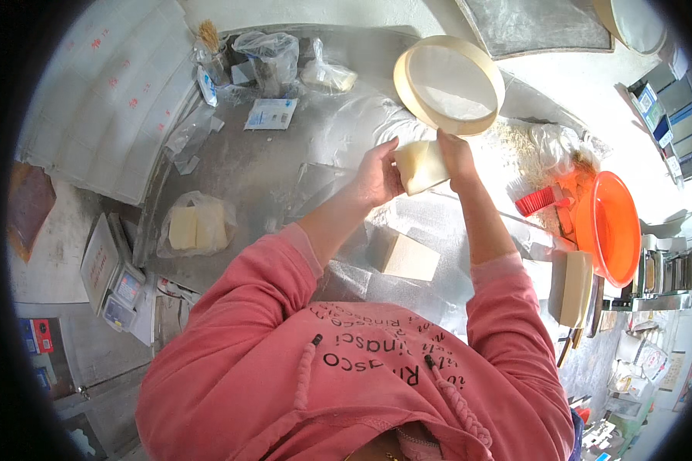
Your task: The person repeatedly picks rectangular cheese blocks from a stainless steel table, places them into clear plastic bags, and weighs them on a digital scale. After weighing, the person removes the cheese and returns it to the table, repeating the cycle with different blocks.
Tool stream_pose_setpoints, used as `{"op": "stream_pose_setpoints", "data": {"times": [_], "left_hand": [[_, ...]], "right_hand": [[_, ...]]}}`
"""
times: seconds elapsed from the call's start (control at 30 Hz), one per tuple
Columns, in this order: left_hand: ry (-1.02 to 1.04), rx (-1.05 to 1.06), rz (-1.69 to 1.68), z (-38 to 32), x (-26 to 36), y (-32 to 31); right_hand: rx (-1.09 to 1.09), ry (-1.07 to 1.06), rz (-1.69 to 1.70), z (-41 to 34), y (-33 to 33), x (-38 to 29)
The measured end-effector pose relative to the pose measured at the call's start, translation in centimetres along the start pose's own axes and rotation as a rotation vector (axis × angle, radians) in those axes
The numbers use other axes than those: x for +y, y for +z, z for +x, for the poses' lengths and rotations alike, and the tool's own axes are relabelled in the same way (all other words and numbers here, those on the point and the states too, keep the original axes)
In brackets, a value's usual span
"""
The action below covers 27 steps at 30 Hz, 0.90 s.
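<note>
My left hand [379, 173] and my right hand [457, 159] grip a pale yellow, square block [420, 167], probably a stack of dough wrappers, from its two sides. It is held above the floury metal worktop [248, 167], its near face slightly creased. Closer to my body, a beige block [412, 257] with flat sides lies on the worktop between my forearms. Just beyond my right hand a round sieve [401, 86] with a pale rim leans at a tilt. To the left, a clear plastic bag [226, 212] holds two pale yellow slabs [196, 227] side by side.
At the right are an orange plastic basin [620, 230], a red-handled brush [536, 200] and crumbly scraps [510, 147]. Bagged items [328, 75] and a white packet [271, 113] lie along the back left. A scale [112, 271] stands off the left edge.
</note>
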<state>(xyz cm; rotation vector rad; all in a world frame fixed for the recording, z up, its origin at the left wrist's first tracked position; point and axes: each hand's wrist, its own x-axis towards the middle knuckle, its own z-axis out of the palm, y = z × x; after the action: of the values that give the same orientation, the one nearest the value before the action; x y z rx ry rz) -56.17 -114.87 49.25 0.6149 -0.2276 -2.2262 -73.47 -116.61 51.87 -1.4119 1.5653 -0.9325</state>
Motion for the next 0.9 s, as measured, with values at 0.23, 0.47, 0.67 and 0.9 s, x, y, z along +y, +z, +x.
{"op": "stream_pose_setpoints", "data": {"times": [0.23, 0.47, 0.67, 0.9], "left_hand": [[-0.245, -0.094, 0.507, -1.2, 4.0, 2.8], [-0.209, -0.427, 0.062, -1.4, 0.5, 3.0], [0.14, -0.046, -0.026, -1.8, -3.3, 1.6], [0.376, 0.045, 0.405, -3.2, -3.5, 0.5]], "right_hand": [[-0.313, -0.305, -0.098, -3.7, -1.1, -8.6], [0.026, -0.288, -0.132, -1.5, -1.2, -5.5], [-0.085, 0.363, 1.83, -8.8, 4.2, 3.0], [0.105, 0.209, 0.9, -6.8, 4.1, 3.1]]}}
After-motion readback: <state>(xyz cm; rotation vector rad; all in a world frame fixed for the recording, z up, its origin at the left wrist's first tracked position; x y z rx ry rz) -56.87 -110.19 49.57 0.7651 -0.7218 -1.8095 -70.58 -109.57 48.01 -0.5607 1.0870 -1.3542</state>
